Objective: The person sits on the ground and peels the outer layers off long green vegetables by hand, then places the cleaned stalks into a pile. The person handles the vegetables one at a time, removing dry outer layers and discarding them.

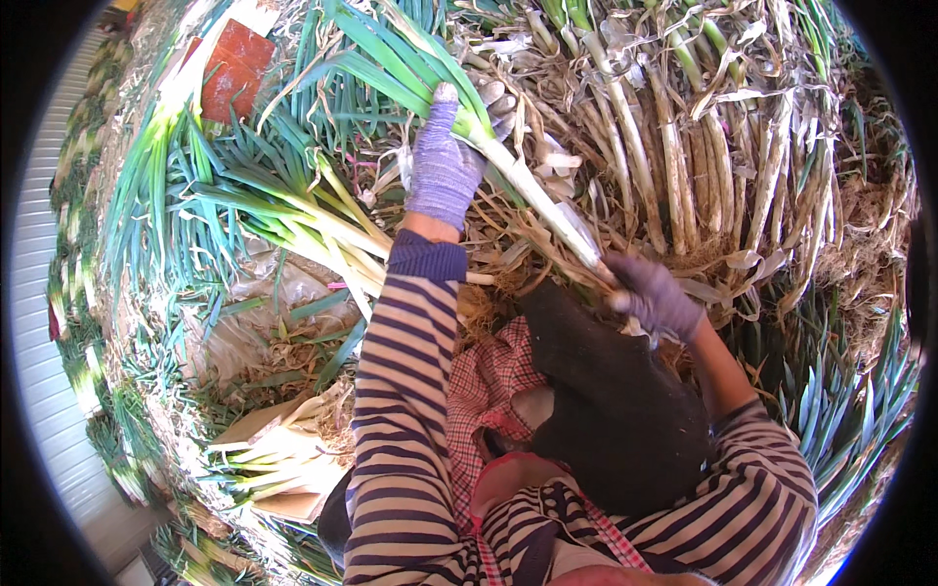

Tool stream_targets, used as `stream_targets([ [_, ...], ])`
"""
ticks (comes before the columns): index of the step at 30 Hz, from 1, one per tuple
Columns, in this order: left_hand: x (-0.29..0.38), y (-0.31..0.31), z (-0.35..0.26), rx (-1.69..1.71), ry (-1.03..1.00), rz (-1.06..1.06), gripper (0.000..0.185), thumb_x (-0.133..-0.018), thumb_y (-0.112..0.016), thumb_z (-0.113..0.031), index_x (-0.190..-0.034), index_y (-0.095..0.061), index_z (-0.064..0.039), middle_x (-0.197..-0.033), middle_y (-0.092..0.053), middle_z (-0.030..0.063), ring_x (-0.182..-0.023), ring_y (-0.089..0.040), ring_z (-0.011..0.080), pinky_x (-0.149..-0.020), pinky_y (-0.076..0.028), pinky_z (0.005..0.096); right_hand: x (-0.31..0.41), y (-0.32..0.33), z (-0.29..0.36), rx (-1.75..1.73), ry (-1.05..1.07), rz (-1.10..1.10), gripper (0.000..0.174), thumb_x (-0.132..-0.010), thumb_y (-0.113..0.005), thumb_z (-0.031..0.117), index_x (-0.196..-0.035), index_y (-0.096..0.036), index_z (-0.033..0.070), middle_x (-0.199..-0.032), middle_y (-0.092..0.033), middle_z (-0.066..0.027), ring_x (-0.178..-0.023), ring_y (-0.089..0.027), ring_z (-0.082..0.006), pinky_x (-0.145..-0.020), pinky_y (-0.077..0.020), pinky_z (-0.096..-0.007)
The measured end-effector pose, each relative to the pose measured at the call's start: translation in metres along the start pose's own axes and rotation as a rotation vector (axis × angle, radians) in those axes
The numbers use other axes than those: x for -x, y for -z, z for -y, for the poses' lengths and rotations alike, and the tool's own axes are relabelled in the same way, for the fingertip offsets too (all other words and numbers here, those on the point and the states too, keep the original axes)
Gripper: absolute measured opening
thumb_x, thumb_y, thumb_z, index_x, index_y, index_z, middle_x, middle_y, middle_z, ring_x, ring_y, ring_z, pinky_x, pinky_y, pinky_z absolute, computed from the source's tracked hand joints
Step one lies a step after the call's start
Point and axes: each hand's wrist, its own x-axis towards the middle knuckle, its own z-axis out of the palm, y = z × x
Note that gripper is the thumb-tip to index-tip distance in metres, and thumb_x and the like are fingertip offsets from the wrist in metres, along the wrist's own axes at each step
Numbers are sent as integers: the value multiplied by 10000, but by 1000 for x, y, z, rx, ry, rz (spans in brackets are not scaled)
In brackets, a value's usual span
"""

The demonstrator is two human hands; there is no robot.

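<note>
My left hand (pixel 448 157), in a grey-purple knit glove, grips a long green onion (pixel 527 183) where its white stalk turns into green leaves. The stalk slopes down to the right, and my right hand (pixel 652 297), gloved too, is closed around its root end. Dirt and dry skin show at that end; the roots are mostly hidden by the fingers. Left of my left forearm lies a pile of green onions with pale stalks (pixel 315 220). Beyond my right hand, unpeeled onions with brown, dry outer leaves (pixel 678 168) lie side by side.
A reddish-brown block (pixel 236 71) rests among leaves at the upper left. More pale stalks lie on cardboard (pixel 289 505) at the lower left. Dry husks (pixel 506 227) litter the ground before me. Bundled onions (pixel 80 293) line the far left edge, and green leaves (pixel 828 417) spread at the right.
</note>
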Motion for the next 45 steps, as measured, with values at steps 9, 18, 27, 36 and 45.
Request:
stream_targets([
  [9,77,-48,-56,-476,-448,-137,451,-905,-553,-319,-1215,-433,-14,-1011,-602,169,-940,-614,299,-819,-528,387,-144,-15,96,-42,411,-560,460,-931,-482,378,-666,-541,7,-515,-498,-116,-427,-468,-245,-459,-423,-374],
  [18,123,-75,-100,-381,-326,36,553,-887,-543,-450,-1186,-456,6,-1090,-580,175,-1032,-577,292,-937,-450,449,-62,6,57,-383,101,-250,388,-919,-538,338,-1078,-596,-11,-764,-627,-102,-657,-612,-212,-653,-484,-332],
  [27,170,-117,-105,-707,-493,-140,458,-904,-578,-323,-1195,-460,11,-1066,-559,113,-965,-571,190,-870,-474,329,-119,0,201,-394,487,-535,371,-905,-544,323,-742,-596,-7,-564,-501,-180,-518,-501,-324,-514,-412,-404],
  [36,184,-96,-130,-500,-466,66,511,-841,-612,-471,-1086,-508,-34,-924,-604,89,-884,-597,211,-792,-504,400,-93,-69,37,41,88,-427,321,-869,-564,376,-968,-590,73,-873,-600,-130,-785,-604,-253,-691,-502,-397],
  [45,139,-47,-135,188,-69,700,768,-752,-537,-689,-1230,-489,-89,-831,-551,43,-709,-481,169,-681,-409,352,-109,-14,151,-115,703,-200,468,-932,-465,422,-1131,-560,10,-931,-628,-132,-737,-629,-190,-690,-521,-317],
])
